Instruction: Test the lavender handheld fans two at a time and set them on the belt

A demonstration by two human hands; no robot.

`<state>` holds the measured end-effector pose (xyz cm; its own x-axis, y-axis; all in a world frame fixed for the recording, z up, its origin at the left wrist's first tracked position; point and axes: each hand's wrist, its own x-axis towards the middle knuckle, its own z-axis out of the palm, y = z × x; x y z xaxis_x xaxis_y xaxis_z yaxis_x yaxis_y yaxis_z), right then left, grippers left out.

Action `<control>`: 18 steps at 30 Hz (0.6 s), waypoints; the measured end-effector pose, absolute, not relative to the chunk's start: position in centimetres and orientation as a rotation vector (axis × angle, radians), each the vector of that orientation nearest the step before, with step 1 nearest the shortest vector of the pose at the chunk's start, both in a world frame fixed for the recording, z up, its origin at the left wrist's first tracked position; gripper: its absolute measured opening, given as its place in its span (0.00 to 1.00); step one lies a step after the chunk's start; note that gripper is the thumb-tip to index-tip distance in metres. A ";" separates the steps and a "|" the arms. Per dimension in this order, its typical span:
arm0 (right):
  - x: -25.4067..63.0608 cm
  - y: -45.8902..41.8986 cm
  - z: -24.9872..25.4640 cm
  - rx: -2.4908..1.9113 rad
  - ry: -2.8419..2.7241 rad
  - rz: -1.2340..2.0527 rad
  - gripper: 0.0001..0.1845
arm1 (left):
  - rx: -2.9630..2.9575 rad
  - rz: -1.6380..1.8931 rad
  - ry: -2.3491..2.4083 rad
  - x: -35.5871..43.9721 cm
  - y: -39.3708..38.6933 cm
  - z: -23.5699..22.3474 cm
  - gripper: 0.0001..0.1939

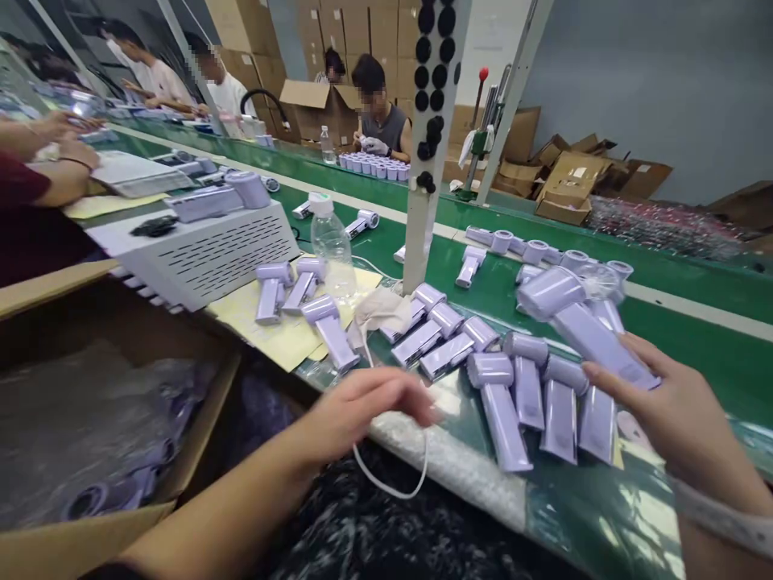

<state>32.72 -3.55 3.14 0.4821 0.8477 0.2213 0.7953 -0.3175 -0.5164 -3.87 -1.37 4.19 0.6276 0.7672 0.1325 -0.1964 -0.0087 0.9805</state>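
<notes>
My right hand [682,403] grips the flat handle of a lavender hair-dryer-shaped housing [597,334], its round head raised toward the upper left. My left hand [380,395] hovers over the bench's near edge, fingers loosely bent, slightly blurred, with nothing visible in them. A thin white cord [392,493] loops below that hand; its upper ends are hidden. Between my hands, several similar housings [501,419] lie side by side on the bench. Beyond my left hand is a crumpled white face mask [383,310], with another housing [331,330] to its left.
A white slotted metal box [223,250] and a clear plastic bottle [332,250] stand left of a white post [419,209]. At lower left is an open carton [211,435] holding plastic-wrapped parts. More housings line the green conveyor [682,314]. Co-workers [386,121] sit across it.
</notes>
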 end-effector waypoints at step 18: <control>10.7 -2.4 -1.6 -1.570 -1.833 0.657 0.13 | 0.942 1.367 0.520 -7.3 1.1 1.6 0.35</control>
<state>10.66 -2.36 -1.63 -0.0917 0.9858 0.1405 0.6720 0.1654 -0.7219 -7.29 1.10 1.60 0.1746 0.9636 0.2025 -0.5855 -0.0638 0.8082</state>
